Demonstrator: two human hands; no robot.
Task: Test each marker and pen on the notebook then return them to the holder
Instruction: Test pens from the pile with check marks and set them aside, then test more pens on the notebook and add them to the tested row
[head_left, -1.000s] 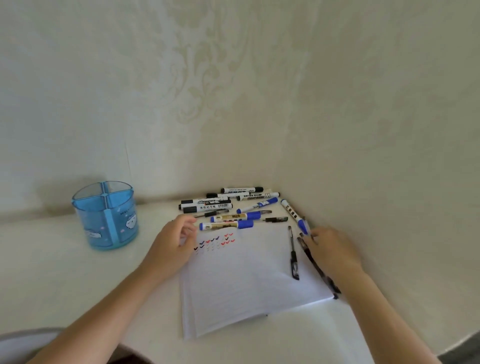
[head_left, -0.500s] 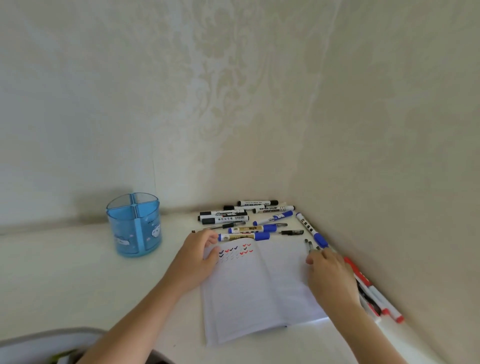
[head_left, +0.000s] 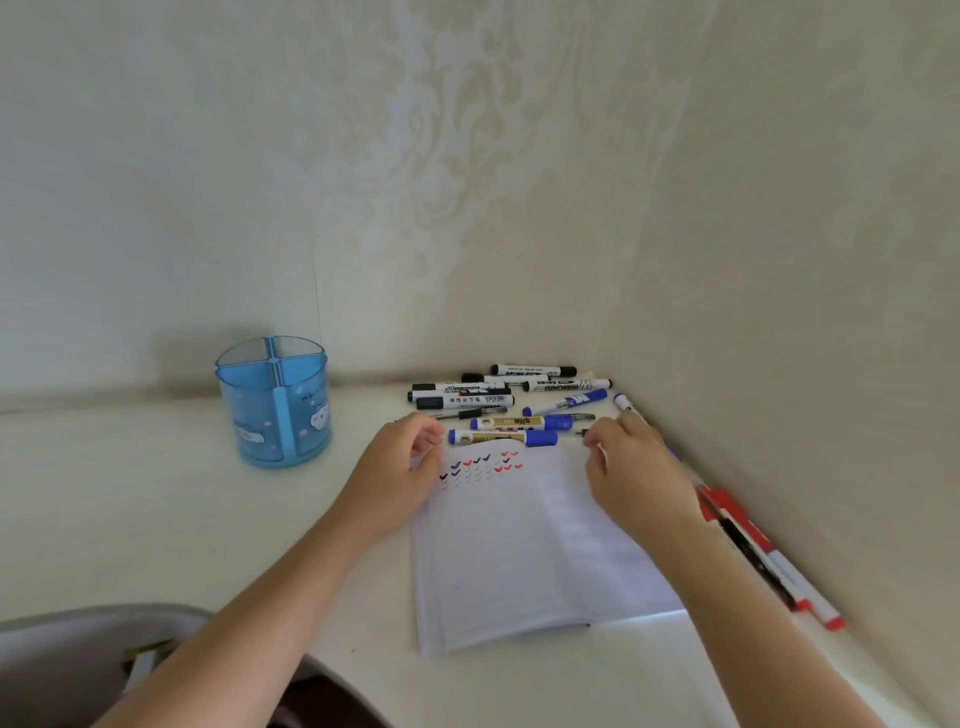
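Observation:
An open notebook (head_left: 519, 551) lies in the middle of the white table, with small blue, red and black check marks (head_left: 478, 465) at the top of its left page. My left hand (head_left: 400, 478) rests on the notebook's top left corner, fingers loosely curled and holding nothing. My right hand (head_left: 634, 467) is at the top right corner, its fingertips at the end of a thin black pen (head_left: 581, 432); any grip is hidden. Blue markers (head_left: 504, 437) lie just beyond the page. The blue holder (head_left: 272, 402) stands to the left, with nothing showing above its rim.
Black markers (head_left: 462, 400) and more blue ones (head_left: 566, 402) are piled in the back corner. Red markers and a black pen (head_left: 753, 545) lie along the right wall. Walls close off the back and right. A grey chair edge (head_left: 78, 623) shows at the lower left.
My right hand has moved from the notebook's right edge up to its top edge near the markers. The black pen on the right page is gone from it. My left hand has barely shifted.

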